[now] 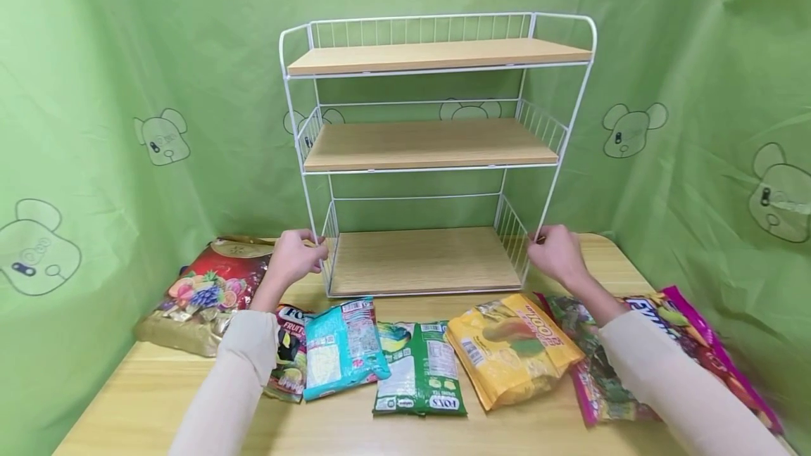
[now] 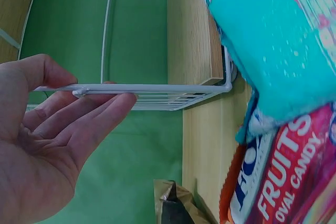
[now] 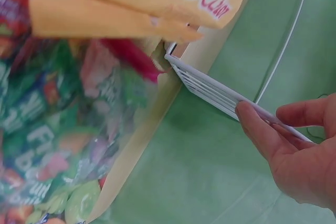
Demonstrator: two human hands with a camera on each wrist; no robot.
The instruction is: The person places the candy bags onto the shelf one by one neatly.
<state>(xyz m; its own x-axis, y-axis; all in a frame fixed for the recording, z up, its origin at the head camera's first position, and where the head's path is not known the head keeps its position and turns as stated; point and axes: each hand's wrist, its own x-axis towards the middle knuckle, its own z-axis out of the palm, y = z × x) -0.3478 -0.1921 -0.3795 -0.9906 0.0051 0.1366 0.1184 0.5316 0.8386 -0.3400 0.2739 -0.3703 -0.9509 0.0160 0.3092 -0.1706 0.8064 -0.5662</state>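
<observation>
The left grip (image 1: 296, 257) pinches the left front upright of the white wire rack (image 1: 437, 143), thumb on one side of the metal, partly curled fingers on the other; the right grip (image 1: 556, 253) pinches the opposite upright, likewise beside the lowest board (image 1: 424, 259). Both forearms reach forward and angle inward above the outer candy bags (image 1: 418, 371). The three-tier rack stands upright on the worktop (image 1: 336, 435), behind the row of bags
</observation>
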